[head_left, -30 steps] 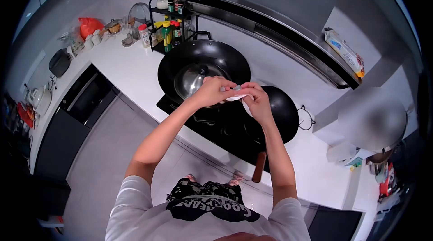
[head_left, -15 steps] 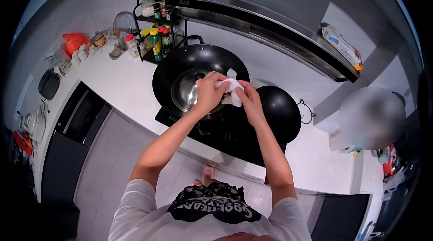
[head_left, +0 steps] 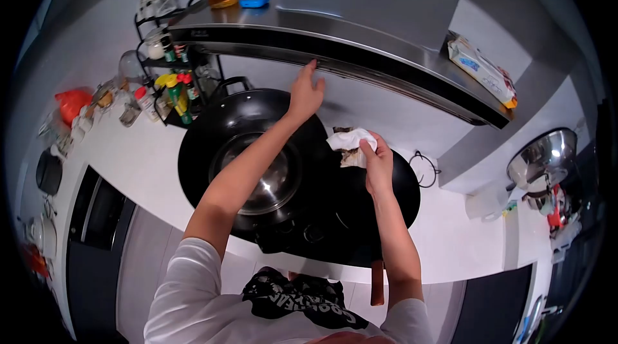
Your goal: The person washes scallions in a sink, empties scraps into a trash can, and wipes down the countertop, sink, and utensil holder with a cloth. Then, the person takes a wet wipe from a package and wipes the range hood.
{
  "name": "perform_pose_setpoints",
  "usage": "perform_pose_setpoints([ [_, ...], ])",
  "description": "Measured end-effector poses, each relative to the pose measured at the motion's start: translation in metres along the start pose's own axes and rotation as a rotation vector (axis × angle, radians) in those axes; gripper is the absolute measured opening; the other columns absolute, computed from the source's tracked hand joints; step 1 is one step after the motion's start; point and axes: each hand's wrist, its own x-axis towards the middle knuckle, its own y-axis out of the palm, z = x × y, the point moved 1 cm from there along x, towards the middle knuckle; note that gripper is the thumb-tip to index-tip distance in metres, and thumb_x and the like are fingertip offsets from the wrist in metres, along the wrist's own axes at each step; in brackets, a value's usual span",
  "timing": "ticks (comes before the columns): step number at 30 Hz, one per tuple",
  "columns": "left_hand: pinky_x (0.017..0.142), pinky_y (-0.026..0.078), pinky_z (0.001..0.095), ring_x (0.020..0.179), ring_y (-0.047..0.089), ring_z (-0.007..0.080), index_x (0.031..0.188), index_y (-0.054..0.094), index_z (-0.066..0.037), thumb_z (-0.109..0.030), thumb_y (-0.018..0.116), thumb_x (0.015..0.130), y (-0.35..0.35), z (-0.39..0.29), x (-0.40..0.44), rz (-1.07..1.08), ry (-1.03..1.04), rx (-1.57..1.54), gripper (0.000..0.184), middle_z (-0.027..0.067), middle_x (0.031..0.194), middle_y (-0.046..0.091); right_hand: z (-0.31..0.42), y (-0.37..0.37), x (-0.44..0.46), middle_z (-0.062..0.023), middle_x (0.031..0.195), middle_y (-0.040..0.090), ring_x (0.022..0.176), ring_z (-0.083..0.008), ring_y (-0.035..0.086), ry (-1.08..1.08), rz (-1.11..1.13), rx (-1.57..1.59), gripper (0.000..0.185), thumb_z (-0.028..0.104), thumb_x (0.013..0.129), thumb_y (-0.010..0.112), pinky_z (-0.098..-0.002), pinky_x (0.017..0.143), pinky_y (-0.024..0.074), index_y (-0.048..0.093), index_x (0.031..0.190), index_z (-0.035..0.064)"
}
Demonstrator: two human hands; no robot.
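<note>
My left hand (head_left: 305, 94) is raised with its fingers stretched out and holds nothing. Its fingertips are at the lower front edge of the range hood (head_left: 386, 64), and I cannot tell whether they press on it. My right hand (head_left: 380, 165) pinches a white wipe (head_left: 351, 141) marked with dark brown stains. The wipe hangs over the stove, between the two pans. Below my left forearm lies a large black wok (head_left: 199, 144) with a shiny round lid or pot (head_left: 273, 186) inside, partly hidden by the arm. A second black pan (head_left: 407, 199) sits under my right wrist.
A wooden handle (head_left: 377, 283) juts past the counter's front edge. Left of the wok, a black rack (head_left: 161, 62) carries bottles and jars. A pack of wipes (head_left: 479, 70) lies on the hood. At right stand a steel bowl (head_left: 544, 157) and a white jug (head_left: 484, 204).
My left hand has let go of the wipe and moved up to the hood's edge. My right hand keeps the wipe, now with dark stains showing, and has moved slightly right. The view has shifted.
</note>
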Motion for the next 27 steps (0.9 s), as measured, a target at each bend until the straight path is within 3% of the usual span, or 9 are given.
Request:
perform_pose_setpoints([
  [2, 0.095, 0.043, 0.0385, 0.112, 0.054, 0.0385, 0.126, 0.045, 0.008, -0.007, 0.055, 0.081, 0.019, 0.003, 0.001, -0.076, 0.055, 0.016, 0.048, 0.0257, 0.120, 0.054, 0.002, -0.020, -0.003, -0.0072, 0.103, 0.064, 0.092, -0.0126, 0.059, 0.004, -0.074, -0.020, 0.024, 0.006, 0.090, 0.056, -0.0255, 0.085, 0.0444, 0.057, 0.113, -0.0018],
  [6, 0.096, 0.045, 0.0326, 0.114, 0.056, 0.0286, 0.127, 0.044, 0.009, 0.000, 0.056, 0.081, 0.023, -0.008, -0.004, -0.050, 0.041, -0.068, 0.048, 0.0239, 0.122, 0.055, 0.000, -0.056, -0.006, -0.0078, 0.098, 0.065, 0.087, -0.0129, 0.061, -0.006, -0.211, 0.008, 0.024, 0.005, 0.089, 0.056, -0.0257, 0.080, 0.0472, 0.058, 0.112, -0.0024],
  [10, 0.094, 0.046, 0.0325, 0.112, 0.058, 0.0258, 0.124, 0.048, 0.010, 0.002, 0.054, 0.081, 0.031, -0.021, -0.007, 0.072, 0.025, -0.079, 0.045, 0.0227, 0.122, 0.056, -0.008, -0.073, -0.014, -0.0078, 0.099, 0.065, 0.088, -0.0145, 0.062, 0.000, -0.301, 0.012, 0.023, 0.005, 0.090, 0.056, -0.0265, 0.081, 0.0475, 0.058, 0.111, -0.0015],
  [16, 0.090, 0.047, 0.0311, 0.108, 0.061, 0.0232, 0.125, 0.052, 0.003, 0.003, 0.053, 0.081, 0.071, -0.030, -0.012, 0.260, -0.009, -0.213, 0.044, 0.0181, 0.116, 0.062, -0.023, -0.092, -0.035, -0.0091, 0.099, 0.064, 0.087, -0.0133, 0.061, 0.026, -0.366, 0.045, 0.024, 0.006, 0.090, 0.056, -0.0260, 0.078, 0.0481, 0.057, 0.112, -0.0032],
  [22, 0.081, 0.050, 0.0297, 0.092, 0.067, 0.0241, 0.120, 0.058, -0.005, -0.007, 0.056, 0.079, 0.141, -0.070, -0.024, 0.413, 0.084, -0.163, 0.041, 0.0152, 0.109, 0.065, -0.015, -0.126, -0.057, -0.0085, 0.097, 0.064, 0.086, -0.0128, 0.060, 0.017, -0.458, 0.039, 0.024, 0.005, 0.089, 0.057, -0.0259, 0.078, 0.0482, 0.056, 0.112, -0.0036],
  [25, 0.078, 0.051, 0.0318, 0.083, 0.067, 0.0281, 0.119, 0.060, -0.007, -0.013, 0.058, 0.078, 0.180, -0.095, -0.032, 0.501, 0.037, -0.169, 0.041, 0.0162, 0.104, 0.065, -0.009, -0.149, -0.068, -0.0086, 0.100, 0.065, 0.089, -0.0144, 0.062, 0.028, -0.482, -0.016, 0.023, 0.006, 0.091, 0.054, -0.0273, 0.081, 0.0487, 0.057, 0.112, -0.0022],
  [27, 0.076, 0.051, 0.0353, 0.079, 0.065, 0.0324, 0.122, 0.057, -0.008, -0.012, 0.058, 0.078, 0.208, -0.109, -0.038, 0.538, 0.124, -0.162, 0.044, 0.0197, 0.100, 0.064, -0.005, -0.162, -0.074, -0.0087, 0.100, 0.065, 0.088, -0.0147, 0.062, 0.042, -0.497, -0.010, 0.023, 0.006, 0.091, 0.054, -0.0272, 0.081, 0.0488, 0.057, 0.111, -0.0024],
])
